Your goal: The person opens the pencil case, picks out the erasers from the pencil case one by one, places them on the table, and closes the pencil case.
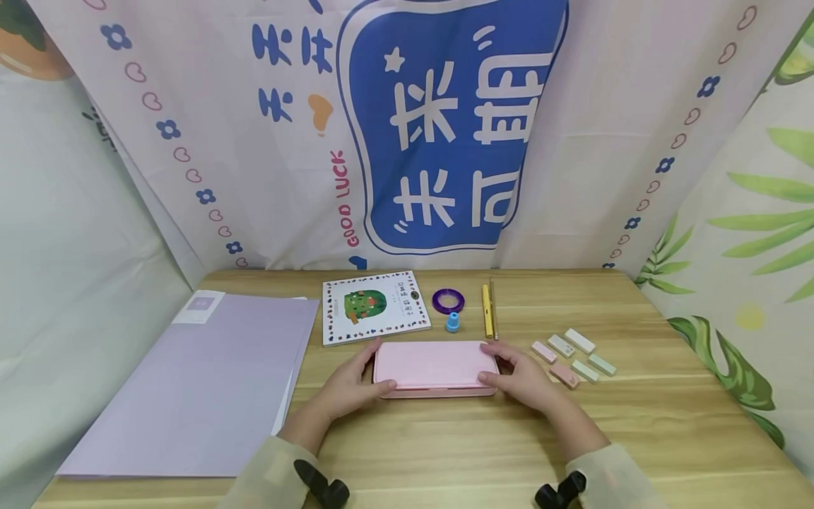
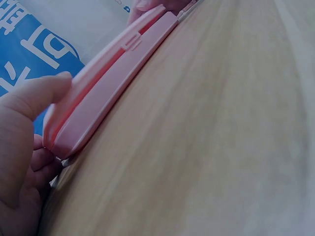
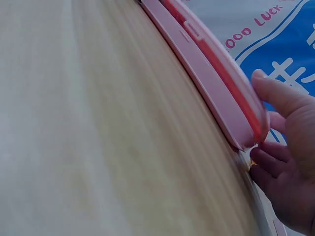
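A pink pencil case [image 1: 435, 366] lies lengthwise on the table in front of the person. Its lid [image 2: 106, 69] is slightly raised along the front, leaving a narrow gap with the clasp [image 3: 193, 29] unfastened. The left hand [image 1: 348, 382] grips the left end, thumb at the lid's front corner and fingers round the side. At the opposite end the right hand [image 1: 523, 375] holds the case in the same way, its thumb on the lid edge. What the case contains is hidden.
Left of the case lies a large lilac folder [image 1: 210, 382]. Behind stand a booklet [image 1: 375, 307], a purple tape roll [image 1: 448, 291], a small blue object [image 1: 452, 323], a yellow pen [image 1: 487, 311] and a thin pencil [image 1: 494, 311]. Several erasers [image 1: 564, 375] lie right. A printed cloth [image 1: 572, 177] hangs behind.
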A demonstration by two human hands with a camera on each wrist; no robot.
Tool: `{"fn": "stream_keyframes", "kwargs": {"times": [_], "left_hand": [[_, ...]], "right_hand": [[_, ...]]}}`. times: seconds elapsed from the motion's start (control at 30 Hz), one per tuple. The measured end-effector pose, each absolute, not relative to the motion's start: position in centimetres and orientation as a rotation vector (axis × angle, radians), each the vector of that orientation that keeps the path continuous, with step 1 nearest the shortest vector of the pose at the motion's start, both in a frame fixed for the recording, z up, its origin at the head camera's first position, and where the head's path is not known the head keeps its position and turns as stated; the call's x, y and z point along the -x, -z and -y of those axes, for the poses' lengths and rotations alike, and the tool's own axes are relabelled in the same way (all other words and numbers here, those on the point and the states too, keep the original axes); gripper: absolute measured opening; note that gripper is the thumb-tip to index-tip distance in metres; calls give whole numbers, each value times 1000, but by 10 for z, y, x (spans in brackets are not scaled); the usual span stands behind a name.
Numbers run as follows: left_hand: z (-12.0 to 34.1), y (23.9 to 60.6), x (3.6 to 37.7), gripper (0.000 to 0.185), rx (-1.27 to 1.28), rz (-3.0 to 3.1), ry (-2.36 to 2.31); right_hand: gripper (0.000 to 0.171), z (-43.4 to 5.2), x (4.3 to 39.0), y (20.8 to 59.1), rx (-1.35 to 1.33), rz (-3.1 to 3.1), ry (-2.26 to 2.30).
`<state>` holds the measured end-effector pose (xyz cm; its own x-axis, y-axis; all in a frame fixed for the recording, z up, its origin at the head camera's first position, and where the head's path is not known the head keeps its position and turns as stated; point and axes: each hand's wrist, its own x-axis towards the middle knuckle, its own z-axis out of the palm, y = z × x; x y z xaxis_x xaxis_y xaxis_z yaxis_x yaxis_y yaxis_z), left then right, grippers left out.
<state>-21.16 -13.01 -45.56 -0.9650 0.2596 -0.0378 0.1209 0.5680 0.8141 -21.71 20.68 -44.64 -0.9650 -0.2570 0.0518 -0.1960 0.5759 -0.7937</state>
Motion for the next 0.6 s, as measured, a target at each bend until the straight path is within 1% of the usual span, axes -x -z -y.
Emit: {"fn": "stream_keyframes", "kwargs": {"times": [0.07,0.2,0.6], "left_hand": [[130,456,212,97,-320,-2643,-1352],[130,455,211,98,-313,-2638,-1353],[130,452,211,101,-327,-2656,-1303]], "right_hand": [[64,-206,216,447,397,-2721,1323],[71,-205,215,447,385,-2708,1290],[77,-205,214,447,363,-2700,1268]]}}
